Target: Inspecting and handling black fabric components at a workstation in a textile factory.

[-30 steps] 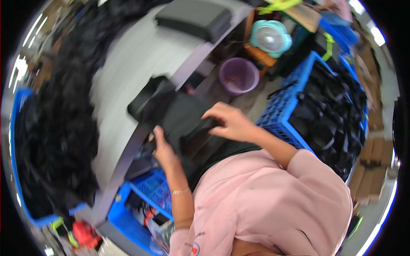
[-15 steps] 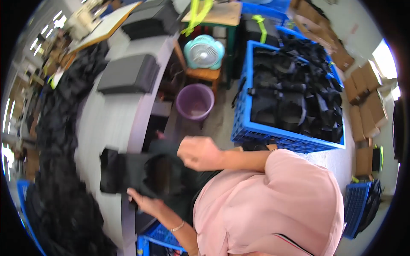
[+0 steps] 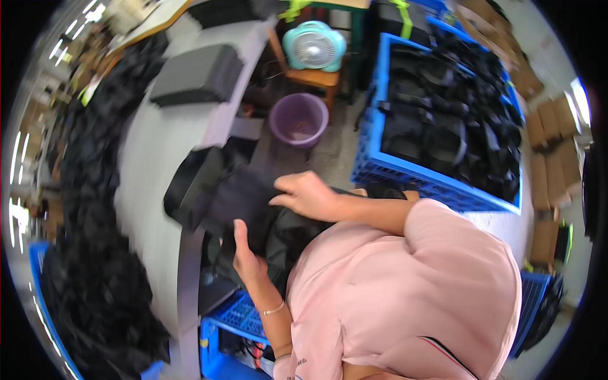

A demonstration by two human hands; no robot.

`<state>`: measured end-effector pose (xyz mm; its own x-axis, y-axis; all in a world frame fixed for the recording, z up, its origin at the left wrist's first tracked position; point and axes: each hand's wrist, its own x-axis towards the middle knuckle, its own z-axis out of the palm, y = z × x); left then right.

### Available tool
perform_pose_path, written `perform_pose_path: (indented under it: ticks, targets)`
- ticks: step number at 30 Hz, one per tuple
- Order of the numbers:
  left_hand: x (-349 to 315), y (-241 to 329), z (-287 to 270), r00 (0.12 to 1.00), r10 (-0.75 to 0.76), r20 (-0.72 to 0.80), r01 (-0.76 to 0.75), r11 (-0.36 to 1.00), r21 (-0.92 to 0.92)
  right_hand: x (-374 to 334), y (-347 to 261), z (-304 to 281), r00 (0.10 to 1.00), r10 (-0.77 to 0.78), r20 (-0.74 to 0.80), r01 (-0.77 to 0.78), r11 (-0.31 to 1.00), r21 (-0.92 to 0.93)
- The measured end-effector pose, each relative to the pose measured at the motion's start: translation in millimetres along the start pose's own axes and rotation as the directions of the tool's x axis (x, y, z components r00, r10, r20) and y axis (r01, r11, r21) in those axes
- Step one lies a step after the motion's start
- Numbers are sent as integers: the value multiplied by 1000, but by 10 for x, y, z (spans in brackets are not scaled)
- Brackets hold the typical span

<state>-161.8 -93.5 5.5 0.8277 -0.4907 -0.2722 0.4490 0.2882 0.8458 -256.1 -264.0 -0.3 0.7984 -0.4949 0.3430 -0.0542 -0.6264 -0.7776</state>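
A black fabric piece [image 3: 237,199], partly blurred, lies across my lap and the table's edge. Its stiff curved end [image 3: 187,187] rests toward the left, over the tabletop. My left hand [image 3: 250,259] grips its near edge, thumb raised on top and the other fingers hidden beneath. At the right edge of the cloth, my right hand [image 3: 310,196] has thumb and forefinger bent around the material; the fingertips are partly lost against the black. More dark cloth [image 3: 285,234] hangs down between my arms.
The long grey table [image 3: 149,171] bears dark grey padded blocks [image 3: 199,73] and a heap of black fabric [image 3: 95,272]. Beyond are a purple bucket [image 3: 299,120] and a turquoise fan [image 3: 315,47] on a wooden chair. Blue crates [image 3: 437,183] hold black pieces; cartons [image 3: 551,136] line the right.
The black piece has turned, its stiff end swinging away from me. My left hand has shifted up and right with its thumb raised; my right hand has opened from a fist onto the cloth.
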Motion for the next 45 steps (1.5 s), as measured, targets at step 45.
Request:
perform_pose_path:
  ticks: [45]
  targets:
    - [-9,-92,187,978,-6,208,-81,909,409,-79,771,-578,967,248,-59,-194,868,457]
